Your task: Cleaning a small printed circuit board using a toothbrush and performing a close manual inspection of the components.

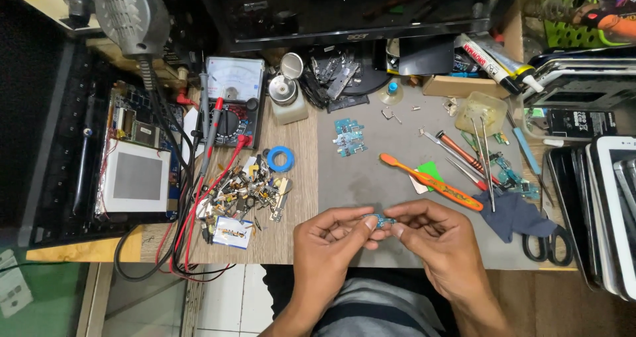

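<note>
Two hands [331, 241] [437, 241], one toothbrush [430, 181], one multimeter [230, 102], one scissors [546, 244]

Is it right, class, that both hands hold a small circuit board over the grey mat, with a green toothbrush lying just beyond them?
Not quite. The head view shows the toothbrush is orange, not green. The rest stands: the left hand and right hand hold a small circuit board over the grey mat, with the toothbrush just beyond them.

Orange toothbrush [430, 181], multimeter [232, 102], perhaps scissors [548, 244]
</note>
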